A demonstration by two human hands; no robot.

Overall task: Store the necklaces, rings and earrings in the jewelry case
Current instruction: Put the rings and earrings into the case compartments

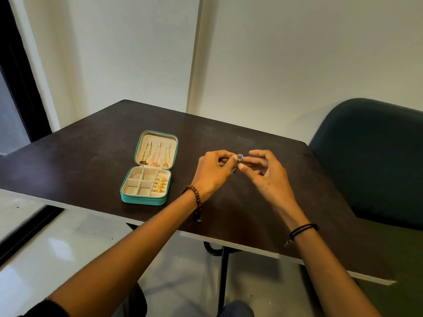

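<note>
A teal jewelry case [142,199] lies open on the dark table [91,156]. Three necklaces [155,155] hang in its lid. Several gold rings [160,184] sit in the right slot of its cream tray; the other compartments look bare. To the right of the case, both hands are raised just above the table. My left hand [211,173] and my right hand [266,173] pinch a small dark silver earring [239,157] between their fingertips. A dark piece [225,161] shows under my left fingers; I cannot tell if it belongs to the earring.
A dark green chair [375,161] stands at the table's right side. A pale wall runs behind the table and a dark window frame [20,88] is at the left. The table's white front edge [229,244] is near my forearms.
</note>
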